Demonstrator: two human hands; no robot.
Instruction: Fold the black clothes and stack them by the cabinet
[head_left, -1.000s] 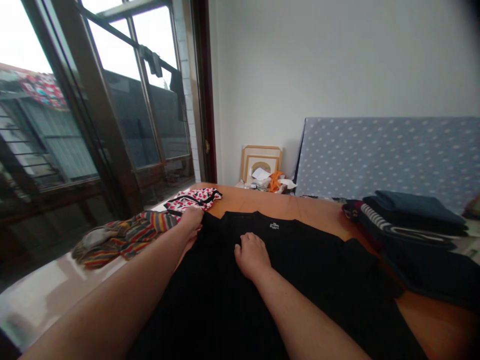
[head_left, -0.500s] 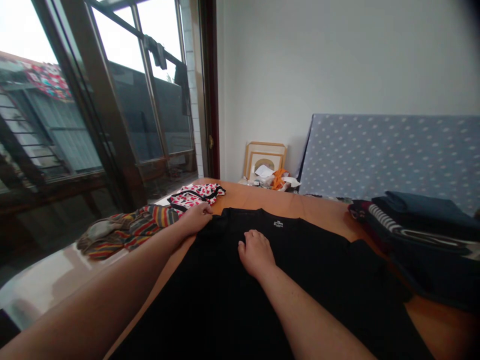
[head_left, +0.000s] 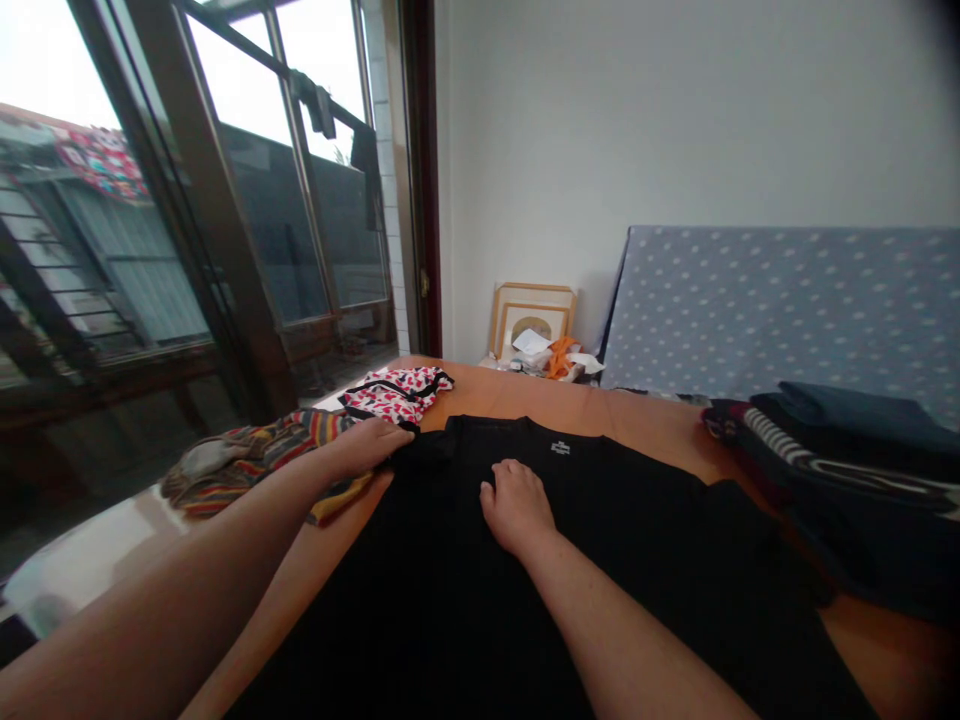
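A black T-shirt point(head_left: 450, 570) lies spread over the wooden table, its neckline toward the far side and a small pale print below the collar. My left hand point(head_left: 367, 445) pinches the end of its left-side sleeve between closed fingers. Flat on the upper chest of the shirt rests my right hand point(head_left: 517, 505), its fingers slightly curled and holding nothing. Just beyond my left hand are a striped garment point(head_left: 262, 455) and a white cloth with a red pattern and black trim point(head_left: 401, 390).
Folded clothes point(head_left: 847, 470) are stacked at the right of the table point(head_left: 570, 395). Behind the far edge stand a picture frame point(head_left: 536, 320) and crumpled papers and orange material point(head_left: 559, 355). A blue dotted cloth point(head_left: 780, 310) hangs at the back right. Glass panels point(head_left: 255, 220) line the left.
My left hand has moved left, drawing the sleeve outward with it. More of the striped garment's near edge shows below my wrist. My right hand stays in place on the shirt.
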